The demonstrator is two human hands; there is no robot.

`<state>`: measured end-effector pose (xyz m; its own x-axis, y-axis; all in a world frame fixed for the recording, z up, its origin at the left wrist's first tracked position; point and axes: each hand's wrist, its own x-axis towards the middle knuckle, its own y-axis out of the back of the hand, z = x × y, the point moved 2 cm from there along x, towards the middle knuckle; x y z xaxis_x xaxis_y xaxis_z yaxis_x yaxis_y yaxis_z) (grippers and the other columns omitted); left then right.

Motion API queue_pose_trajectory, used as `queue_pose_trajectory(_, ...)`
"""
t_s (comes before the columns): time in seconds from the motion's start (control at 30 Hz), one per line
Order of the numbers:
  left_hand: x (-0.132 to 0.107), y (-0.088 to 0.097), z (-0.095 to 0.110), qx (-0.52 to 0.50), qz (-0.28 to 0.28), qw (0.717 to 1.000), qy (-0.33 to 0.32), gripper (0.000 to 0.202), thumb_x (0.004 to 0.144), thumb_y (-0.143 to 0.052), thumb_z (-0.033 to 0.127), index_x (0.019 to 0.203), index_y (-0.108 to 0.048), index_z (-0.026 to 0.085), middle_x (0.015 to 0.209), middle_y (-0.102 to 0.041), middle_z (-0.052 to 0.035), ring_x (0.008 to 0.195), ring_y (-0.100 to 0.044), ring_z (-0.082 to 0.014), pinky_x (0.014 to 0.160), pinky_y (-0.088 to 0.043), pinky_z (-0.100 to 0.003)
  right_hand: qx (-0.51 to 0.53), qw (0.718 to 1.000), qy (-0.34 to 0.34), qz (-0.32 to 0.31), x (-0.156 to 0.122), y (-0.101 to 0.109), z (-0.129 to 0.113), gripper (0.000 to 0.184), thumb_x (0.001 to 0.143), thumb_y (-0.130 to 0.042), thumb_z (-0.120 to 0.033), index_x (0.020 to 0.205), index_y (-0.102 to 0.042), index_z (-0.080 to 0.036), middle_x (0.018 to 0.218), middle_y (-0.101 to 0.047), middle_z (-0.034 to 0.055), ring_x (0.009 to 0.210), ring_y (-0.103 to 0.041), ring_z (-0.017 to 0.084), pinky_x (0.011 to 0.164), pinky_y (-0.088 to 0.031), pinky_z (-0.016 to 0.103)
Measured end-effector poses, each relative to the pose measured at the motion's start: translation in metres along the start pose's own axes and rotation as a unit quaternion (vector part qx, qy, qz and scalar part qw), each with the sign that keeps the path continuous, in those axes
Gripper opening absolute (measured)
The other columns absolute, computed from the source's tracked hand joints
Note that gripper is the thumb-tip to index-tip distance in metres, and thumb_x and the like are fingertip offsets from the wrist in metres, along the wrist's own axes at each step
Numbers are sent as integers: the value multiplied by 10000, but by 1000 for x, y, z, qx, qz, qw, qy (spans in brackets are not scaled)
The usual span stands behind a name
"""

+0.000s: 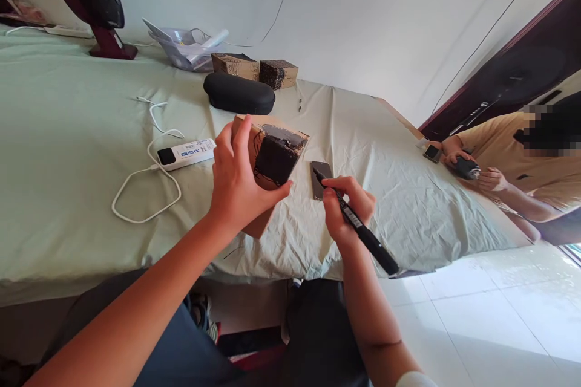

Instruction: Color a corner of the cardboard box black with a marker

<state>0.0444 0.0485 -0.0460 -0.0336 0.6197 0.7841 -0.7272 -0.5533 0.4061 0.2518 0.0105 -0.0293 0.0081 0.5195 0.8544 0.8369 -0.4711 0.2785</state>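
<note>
Cardboard box [276,157] within left grip [236,184]

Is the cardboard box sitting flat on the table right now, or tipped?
Tipped. The left hand holds the cardboard box at a slant, its blackened face angled toward the marker in the right hand.

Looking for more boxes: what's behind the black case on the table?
A scribbled cardboard box and a blackened one stand behind the black case, beside a clear plastic container. The case covers part of their bases.
</note>
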Motion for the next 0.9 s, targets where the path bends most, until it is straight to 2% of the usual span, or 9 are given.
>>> queue_pose_trajectory(0.13, 2, 1, -9, -47, -19, 999, -21, 1270, 695, -916, 551, 1691, -177, 277, 1636, -351, -199, 1562, -360, -472, 1287, -344, -672, 60, 995, -79, 31, 1, -3, 10, 111, 916, -608, -205, 924, -717, -228, 637, -657, -38, 525, -613, 138, 507, -462, 263)
queue_pose_trajectory(0.27, 1, 1, -8, -72, -43, 996, -20, 1255, 714, -906, 533, 1693, -159, 286, 1660, -329, -193, 1592, -319, -458, 1313, -310, -660, 49, 994, -97, 29, 1, -13, 9, 110, 904, -597, -211, 934, -702, -225, 610, -634, -49, 520, -608, 133, 496, -462, 248)
queue_pose_trajectory(0.37, -1, 1, -5, -83, -51, 995, -24, 1242, 720, -907, 506, 1695, -173, 272, 1651, -329, -199, 1589, -325, -449, 1322, -300, -645, 58, 995, -79, 27, -4, -18, 3, 101, 916, -590, -213, 924, -689, -229, 624, -642, -46, 508, -603, 128, 502, -473, 248)
queue_pose_trajectory(0.5, -1, 1, -5, -70, -52, 996, -25, 1264, 690, -930, 519, 1690, -196, 274, 1638, -328, -203, 1581, -334, -448, 1317, -311, -636, 117, 993, -12, 10, -12, -22, -10, 110, 936, -585, -181, 947, -679, -238, 677, -655, -25, 542, -619, 143, 528, -476, 275)
queue_pose_trajectory(0.67, 1, 2, -7, -29, -60, 997, -43, 1352, 621, -938, 616, 1695, -179, 300, 1689, -269, -207, 1600, -277, -504, 1285, -309, -695, 182, 980, 68, -32, -11, -20, -21, 170, 942, -556, -147, 1013, -682, -237, 648, -618, -16, 515, -575, 153, 515, -431, 302)
queue_pose_trajectory(0.8, 2, 5, -6, -14, -78, 995, -66, 1281, 614, -911, 594, 1680, -256, 318, 1708, -286, -181, 1585, -303, -537, 1260, -325, -717, 218, 975, 34, 11, -6, -9, -17, 149, 952, -609, -188, 1023, -730, -238, 633, -572, -28, 508, -540, 147, 529, -400, 315)
queue_pose_trajectory(0.9, 3, 8, -5, -18, -98, 992, -73, 1234, 591, -920, 530, 1657, -331, 329, 1706, -316, -173, 1567, -335, -543, 1248, -337, -726, 239, 971, -21, -1, -5, -1, -12, 128, 960, -632, -220, 998, -751, -244, 639, -583, -32, 521, -539, 142, 539, -401, 312)
